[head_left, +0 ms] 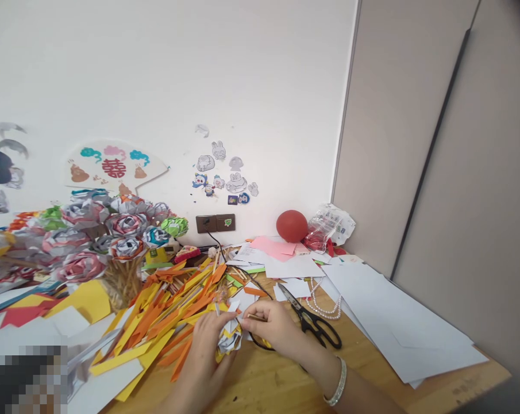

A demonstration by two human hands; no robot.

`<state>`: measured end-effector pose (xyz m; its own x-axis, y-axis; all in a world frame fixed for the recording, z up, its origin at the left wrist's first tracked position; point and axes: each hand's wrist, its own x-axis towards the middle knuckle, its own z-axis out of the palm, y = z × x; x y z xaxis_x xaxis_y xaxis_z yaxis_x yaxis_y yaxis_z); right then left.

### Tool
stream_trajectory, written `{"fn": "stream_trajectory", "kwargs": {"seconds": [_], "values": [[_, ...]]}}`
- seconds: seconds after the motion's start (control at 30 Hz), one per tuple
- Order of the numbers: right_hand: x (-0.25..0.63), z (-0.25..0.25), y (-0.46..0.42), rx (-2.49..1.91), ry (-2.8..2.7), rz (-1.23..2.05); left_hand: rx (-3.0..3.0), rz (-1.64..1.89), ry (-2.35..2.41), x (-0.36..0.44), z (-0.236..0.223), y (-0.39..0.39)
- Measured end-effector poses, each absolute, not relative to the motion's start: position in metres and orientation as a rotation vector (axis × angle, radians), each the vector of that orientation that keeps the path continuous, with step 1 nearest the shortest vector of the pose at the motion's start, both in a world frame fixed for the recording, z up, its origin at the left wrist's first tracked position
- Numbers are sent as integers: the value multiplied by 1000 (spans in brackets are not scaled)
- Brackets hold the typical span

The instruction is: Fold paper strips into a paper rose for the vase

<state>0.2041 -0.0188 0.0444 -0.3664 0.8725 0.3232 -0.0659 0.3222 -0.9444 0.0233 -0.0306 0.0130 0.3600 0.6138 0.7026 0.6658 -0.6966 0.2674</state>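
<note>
My left hand is closed round a small white and yellow paper flower, low at the front of the wooden table. Beside it, my right hand pinches a thin brown stick, its fingertips right at the flower's edge. Whether the stick touches the flower I cannot tell. Loose orange and yellow paper strips lie heaped just left of the hands. Black-handled scissors rest with blades apart to the right of my right hand.
Many finished paper flowers stand bunched at the left. White sheets cover the table's right side. A bead string, a red balloon and a plastic bag lie near the wall. A black cable runs from the socket.
</note>
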Motion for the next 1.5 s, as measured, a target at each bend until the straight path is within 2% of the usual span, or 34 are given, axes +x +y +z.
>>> {"fn": "stream_trajectory", "kwargs": {"seconds": [0.13,0.8,1.5], "values": [[203,44,-17,-779,-1551,1181,-2550,-1273,-1248,24,11,-30],[200,46,-26,-919,-1752,475,-2478,-1197,-1263,26,18,-33],[198,44,-30,-983,-1821,315,-2431,-1219,-1147,28,24,-33]]}}
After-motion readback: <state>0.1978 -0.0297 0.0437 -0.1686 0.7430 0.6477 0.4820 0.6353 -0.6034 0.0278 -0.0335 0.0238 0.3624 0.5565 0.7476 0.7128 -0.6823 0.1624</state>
